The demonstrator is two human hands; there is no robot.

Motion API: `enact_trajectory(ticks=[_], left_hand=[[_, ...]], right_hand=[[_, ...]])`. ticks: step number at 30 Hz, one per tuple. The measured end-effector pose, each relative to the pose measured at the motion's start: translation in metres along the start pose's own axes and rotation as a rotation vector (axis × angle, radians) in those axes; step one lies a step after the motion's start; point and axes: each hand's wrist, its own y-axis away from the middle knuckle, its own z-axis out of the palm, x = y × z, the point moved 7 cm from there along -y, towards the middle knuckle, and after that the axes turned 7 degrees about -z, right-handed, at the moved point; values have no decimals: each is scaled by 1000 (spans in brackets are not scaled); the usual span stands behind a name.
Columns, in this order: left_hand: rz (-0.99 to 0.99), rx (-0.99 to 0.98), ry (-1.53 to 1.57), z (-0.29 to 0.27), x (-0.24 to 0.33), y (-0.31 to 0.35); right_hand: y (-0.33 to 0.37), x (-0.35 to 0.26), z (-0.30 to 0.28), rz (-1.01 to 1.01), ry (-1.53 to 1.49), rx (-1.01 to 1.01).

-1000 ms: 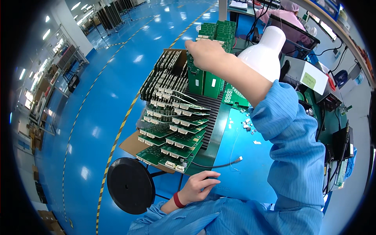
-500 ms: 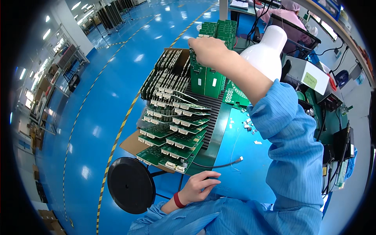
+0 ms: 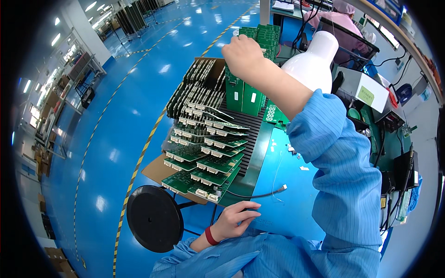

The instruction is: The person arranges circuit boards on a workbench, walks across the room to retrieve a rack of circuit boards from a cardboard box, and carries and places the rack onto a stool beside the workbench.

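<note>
My right hand (image 3: 243, 54) is over the top of a block of upright green circuit boards (image 3: 243, 95) at the far side of the bench. Its fingers bend down over the far side, and the back of the hand hides their tips and anything in them. My left hand (image 3: 233, 220), with a red wristband (image 3: 211, 236), rests low in front of me, fingers loosely stretched and nothing in them. Just ahead of it lie fanned-out circuit boards (image 3: 221, 163) with white connectors, in two columns. Beside them a black cable (image 3: 252, 197) ends in a pale plug.
Beyond the fanned boards, more boards stand in a cardboard box (image 3: 214, 74). A white lamp (image 3: 308, 67) hangs right of my right forearm. Small loose parts (image 3: 291, 149) lie on the blue mat. A black round stool (image 3: 155, 218) stands at left. A person in pink (image 3: 340, 23) sits beyond.
My right hand has risen slightly and turned at the top of the upright boards, and its forearm has shifted a little left. The left hand stays where it was.
</note>
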Motion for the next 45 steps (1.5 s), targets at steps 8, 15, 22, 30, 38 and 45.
enact_trajectory(ticks=[8,15,22,30,38,45], left_hand=[[13,5,-3,0,1,1],[29,5,-12,-1,2,1],[35,7,-16,0,0,3],[37,14,-13,0,2,3],[35,23,-12,0,3,3],[32,15,-14,0,1,3]], right_hand=[[-10,-5,4,-6,-12,26],[-9,-5,-2,-61,107,134],[-15,5,-13,17,-138,7],[-11,2,-22,25,-171,43],[-10,-2,-21,8,-170,86],[-13,-1,-19,17,-119,71]])
